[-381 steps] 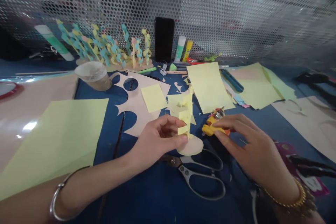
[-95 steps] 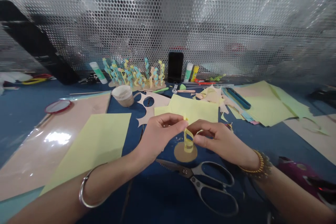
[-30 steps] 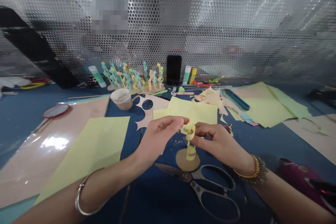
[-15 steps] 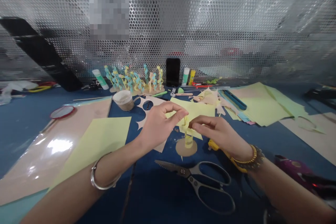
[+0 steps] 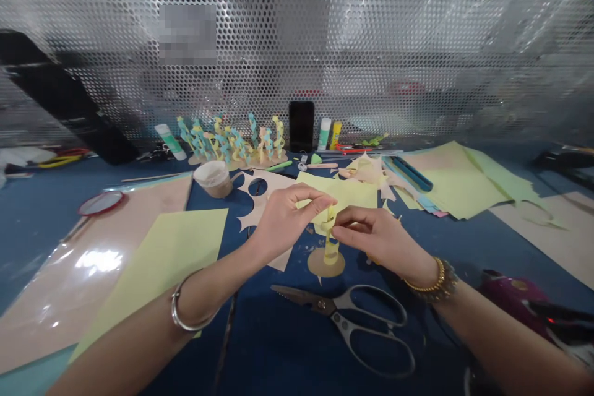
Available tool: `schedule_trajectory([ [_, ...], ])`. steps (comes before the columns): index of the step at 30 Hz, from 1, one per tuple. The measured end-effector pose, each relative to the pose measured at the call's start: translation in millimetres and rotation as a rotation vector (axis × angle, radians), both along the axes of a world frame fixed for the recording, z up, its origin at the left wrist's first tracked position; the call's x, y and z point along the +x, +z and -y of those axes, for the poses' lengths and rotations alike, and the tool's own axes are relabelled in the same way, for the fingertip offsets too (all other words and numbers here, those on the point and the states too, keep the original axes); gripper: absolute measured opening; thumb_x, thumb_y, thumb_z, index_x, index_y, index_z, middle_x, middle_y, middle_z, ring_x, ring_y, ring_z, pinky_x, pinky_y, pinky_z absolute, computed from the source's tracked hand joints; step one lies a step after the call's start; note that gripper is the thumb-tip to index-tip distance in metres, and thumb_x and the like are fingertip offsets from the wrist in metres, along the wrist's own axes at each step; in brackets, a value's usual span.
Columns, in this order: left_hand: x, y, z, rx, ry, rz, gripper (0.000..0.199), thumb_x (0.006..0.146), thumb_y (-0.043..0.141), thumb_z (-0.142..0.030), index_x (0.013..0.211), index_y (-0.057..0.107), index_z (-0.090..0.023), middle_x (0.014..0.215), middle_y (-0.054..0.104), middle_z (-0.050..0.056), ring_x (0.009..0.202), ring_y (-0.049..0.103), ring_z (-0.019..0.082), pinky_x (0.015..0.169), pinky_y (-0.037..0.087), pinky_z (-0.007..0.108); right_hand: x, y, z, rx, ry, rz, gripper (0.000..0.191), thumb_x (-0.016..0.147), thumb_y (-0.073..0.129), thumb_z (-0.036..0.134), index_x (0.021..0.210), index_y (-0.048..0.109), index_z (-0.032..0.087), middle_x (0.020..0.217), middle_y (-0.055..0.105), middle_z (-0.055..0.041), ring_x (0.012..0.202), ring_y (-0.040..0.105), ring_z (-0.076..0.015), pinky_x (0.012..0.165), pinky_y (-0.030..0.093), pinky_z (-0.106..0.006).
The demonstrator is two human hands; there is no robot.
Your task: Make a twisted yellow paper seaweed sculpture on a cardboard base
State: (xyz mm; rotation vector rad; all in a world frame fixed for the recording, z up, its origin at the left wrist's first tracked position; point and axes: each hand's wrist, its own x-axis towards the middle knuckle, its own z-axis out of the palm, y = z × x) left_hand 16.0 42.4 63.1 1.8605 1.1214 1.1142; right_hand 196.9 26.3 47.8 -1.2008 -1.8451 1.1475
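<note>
A curled yellow paper strip stands upright on a round tan paper base in the middle of the table. My left hand pinches the top end of the strip between thumb and forefinger. From the right, my right hand has its thumb and fingers closed at the strip's upper part, just below the left fingertips. Large scissors lie partly spread on the table, nearer to me than the base.
Several similar paper spirals stand at the back beside a phone and glue sticks. A small tub is left of centre. Coloured sheets lie on both sides. A purple tool is at the right.
My right hand has moved in so that its fingertips meet the strip. My left hand keeps its pinch at the top. The whole view has shifted slightly.
</note>
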Motion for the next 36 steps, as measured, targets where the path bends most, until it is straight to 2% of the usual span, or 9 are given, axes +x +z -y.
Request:
schedule_trajectory([
  [3, 0.8, -0.7, 1.2, -0.025, -0.02, 0.006, 0.023, 0.084, 0.056, -0.037, 0.084, 0.075, -0.023, 0.088, 0.072, 0.003, 0.084, 0.064, 0.019, 0.076, 0.046, 0.027, -1.6, -1.1, 0.3, 0.021, -0.026, 0.012, 0.013, 0.076, 0.064, 0.031, 0.076, 0.066, 0.018, 0.077, 0.067, -0.0024, 0.075, 0.062, -0.0157, 0.073, 0.05, -0.03],
  [6, 0.7, 0.4, 1.4, -0.073, -0.054, 0.061, 0.027, 0.089, 0.05, -0.036, 0.093, 0.074, -0.024, 0.097, 0.072, 0.003, 0.096, 0.062, 0.021, 0.084, 0.044, 0.029, -1.1, -0.6, -0.1, 0.015, -0.035, 0.001, 0.008, 0.074, 0.062, 0.024, 0.072, 0.064, 0.017, 0.074, 0.066, -0.0016, 0.073, 0.061, -0.0151, 0.069, 0.049, -0.029],
  [11, 0.6, -1.1, -1.4, -0.292, -0.17, 0.189, 0.027, 0.088, 0.051, -0.037, 0.101, 0.072, -0.026, 0.109, 0.07, 0.003, 0.109, 0.057, 0.023, 0.094, 0.04, 0.035, 1.2, 1.1, -0.4, -0.024, 0.04, -0.073, 0.008, 0.076, 0.061, 0.023, 0.072, 0.063, 0.016, 0.073, 0.063, -0.0002, 0.068, 0.057, -0.0119, 0.063, 0.046, -0.024],
  [16, 1.0, -6.5, -3.3, -0.489, -0.285, 0.32, 0.021, 0.083, 0.059, -0.036, 0.087, 0.074, -0.021, 0.113, 0.066, 0.005, 0.103, 0.059, 0.02, 0.088, 0.044, 0.03, 1.0, 1.1, 0.7, -0.142, 0.177, -0.171, 0.009, 0.076, 0.065, 0.025, 0.072, 0.064, 0.016, 0.07, 0.063, 0.001, 0.066, 0.058, -0.0109, 0.064, 0.047, -0.024],
  [22, 1.1, -4.8, -1.2, -0.523, -0.313, 0.387, 0.022, 0.08, 0.064, -0.034, 0.069, 0.07, -0.016, 0.106, 0.065, 0.007, 0.101, 0.058, 0.021, 0.084, 0.043, 0.03, 2.6, 1.7, 0.7, -0.22, 0.237, -0.239, 0.02, 0.077, 0.065, 0.032, 0.089, 0.069, 0.015, 0.084, 0.068, -0.0038, 0.08, 0.062, -0.0159, 0.076, 0.049, -0.03],
  [24, 2.2, -4.1, 0.2, -0.495, -0.28, 0.393, 0.023, 0.08, 0.064, -0.035, 0.067, 0.069, -0.016, 0.101, 0.065, 0.006, 0.097, 0.058, 0.021, 0.081, 0.043, 0.03, 3.0, -0.1, -0.6, -0.171, 0.22, -0.234, 0.022, 0.079, 0.063, 0.03, 0.096, 0.069, 0.017, 0.09, 0.069, -0.0043, 0.086, 0.062, -0.0172, 0.08, 0.048, -0.031],
  [26, 3.4, -4.2, 1.1, -0.424, -0.197, 0.381, 0.02, 0.079, 0.065, -0.034, 0.067, 0.068, -0.017, 0.1, 0.064, 0.005, 0.093, 0.058, 0.019, 0.078, 0.043, 0.029, 2.8, -2.7, -1.9, -0.102, 0.124, -0.248, 0.022, 0.081, 0.061, 0.028, 0.101, 0.067, 0.02, 0.096, 0.068, -0.0038, 0.091, 0.061, -0.0174, 0.084, 0.047, -0.032],
  [30, 5.1, -8.0, 0.9, -0.245, -0.016, 0.33, 0.015, 0.078, 0.067, -0.031, 0.07, 0.07, -0.019, 0.098, 0.063, 0.003, 0.091, 0.058, 0.017, 0.08, 0.043, 0.027, 0.0, -4.9, -1.2, -0.029, -0.072, -0.264, 0.022, 0.088, 0.051, 0.034, 0.094, 0.067, 0.021, 0.099, 0.067, -0.0039, 0.095, 0.06, -0.0178, 0.085, 0.048, -0.032],
  [36, 8.0, -15.3, 1.9, -0.172, 0.058, 0.332, 0.013, 0.077, 0.067, -0.029, 0.069, 0.07, -0.019, 0.094, 0.063, 0.002, 0.089, 0.059, 0.016, 0.085, 0.043, 0.029, -6.7, -1.9, 4.1, 0.073, -0.103, -0.063, 0.025, 0.076, 0.065, 0.038, 0.092, 0.064, 0.018, 0.094, 0.065, -0.0056, 0.089, 0.06, -0.0191, 0.083, 0.049, -0.035],
])
